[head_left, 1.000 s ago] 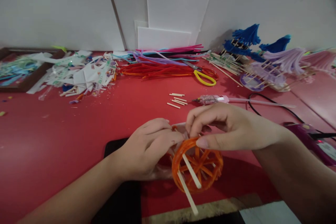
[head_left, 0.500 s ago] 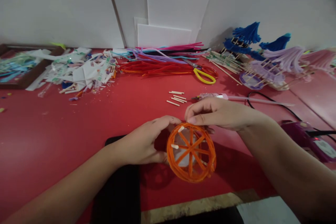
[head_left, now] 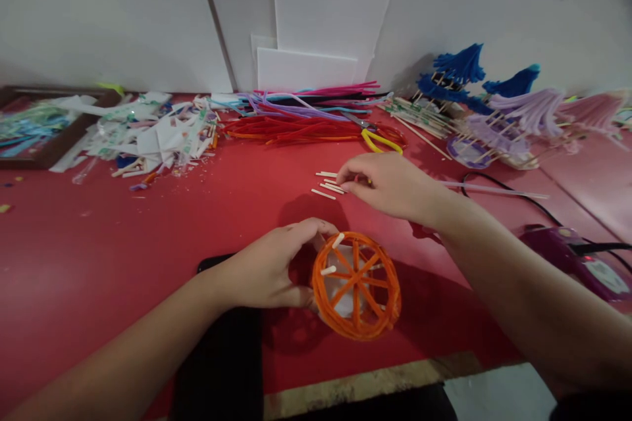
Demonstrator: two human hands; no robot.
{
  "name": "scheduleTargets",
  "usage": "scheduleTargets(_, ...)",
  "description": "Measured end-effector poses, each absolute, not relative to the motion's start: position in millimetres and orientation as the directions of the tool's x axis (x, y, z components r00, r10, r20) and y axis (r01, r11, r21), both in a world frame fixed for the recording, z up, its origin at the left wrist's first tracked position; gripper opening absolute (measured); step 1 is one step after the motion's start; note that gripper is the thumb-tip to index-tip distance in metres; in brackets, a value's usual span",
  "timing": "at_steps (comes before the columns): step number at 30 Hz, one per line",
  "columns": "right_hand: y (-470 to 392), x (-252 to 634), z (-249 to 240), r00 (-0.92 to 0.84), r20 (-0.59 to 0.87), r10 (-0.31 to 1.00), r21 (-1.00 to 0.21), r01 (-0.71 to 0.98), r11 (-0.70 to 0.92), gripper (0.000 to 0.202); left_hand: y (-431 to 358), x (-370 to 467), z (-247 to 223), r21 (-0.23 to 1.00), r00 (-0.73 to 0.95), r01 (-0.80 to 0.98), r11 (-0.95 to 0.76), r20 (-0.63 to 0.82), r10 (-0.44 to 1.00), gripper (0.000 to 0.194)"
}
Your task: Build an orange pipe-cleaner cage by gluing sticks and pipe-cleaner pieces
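The left hand (head_left: 271, 270) curls around the left side of an orange wheel-shaped frame (head_left: 356, 279), fingers behind and thumb below, holding it above the counter (head_left: 237, 204) near the middle of the front edge. The frame's spoked face is turned toward the person, and two pale stick ends (head_left: 328, 270) jut from its left part. Farther back, the right hand (head_left: 395, 187) reaches over a few short sticks (head_left: 332, 189), thumb and forefinger almost together at their right ends; whether it has hold of one cannot be told. A flat black object (head_left: 222, 355) lies under the left forearm at the front edge. Toward the back edge lie red fuzzy stems (head_left: 296, 130) and yellow-handled scissors (head_left: 380, 143), with blue (head_left: 459, 66) and lilac (head_left: 530, 112) fuzzy models at the back right.
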State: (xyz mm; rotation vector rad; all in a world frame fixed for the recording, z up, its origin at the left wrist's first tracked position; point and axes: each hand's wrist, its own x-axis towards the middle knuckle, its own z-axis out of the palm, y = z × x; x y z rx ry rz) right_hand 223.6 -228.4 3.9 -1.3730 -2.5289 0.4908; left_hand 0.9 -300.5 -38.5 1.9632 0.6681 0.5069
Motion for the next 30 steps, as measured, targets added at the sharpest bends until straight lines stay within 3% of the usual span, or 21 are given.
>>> scheduleTargets(6,-212.3,204.3,-14.0,-0.713,-0.056,0.699,-0.185,0.695,0.695,0.017,-302.1,-0.7,-39.5,0.789,0.725,0.319,-0.525,0.154,0.671,0.057)
scheduleTargets(11,-206.4,199.7,-20.1,-0.731,-0.115,0.673,-0.157,0.682,0.714,0.017,-302.2,0.0,-40.3,0.761,0.732,0.307,-0.572,0.196,0.653,0.059)
scheduleTargets(14,-209.1,205.4,-9.5,-0.686,-0.045,0.726,-0.264,0.709,0.654,0.014,-303.4,-0.1,-42.0,0.784,0.72,0.325,-0.529,0.157,0.676,0.061)
scheduleTargets(16,-217.3,211.8,-0.6,-0.611,0.071,0.789,-0.432,0.694,0.576,0.009,-303.7,-0.2,-42.5,0.792,0.72,0.33,-0.514,0.141,0.679,0.062)
scheduleTargets(19,-238.6,222.5,7.4,-0.482,0.224,0.847,-0.69,0.536,0.487,0.004,-302.9,-0.3,-41.8,0.798,0.725,0.297,-0.525,0.169,0.667,0.06)
scheduleTargets(22,-264.3,231.5,4.7,-0.323,0.297,0.899,-0.826,0.385,0.411,0.002,-302.3,-0.3,-41.1,0.803,0.722,0.291,-0.521,0.173,0.67,0.06)
scheduleTargets(26,-292.1,237.8,-10.3,-0.156,0.402,0.902,-0.871,0.237,0.429,0.025,-303.2,-0.7,-42.4,0.801,0.726,0.316,-0.509,0.14,0.673,0.06)
scheduleTargets(30,-305.2,236.1,-24.7,-0.101,0.534,0.84,-0.793,0.283,0.539,0.028,-303.8,-0.2,-45.2,0.791,0.717,0.335,-0.513,0.139,0.683,0.068)
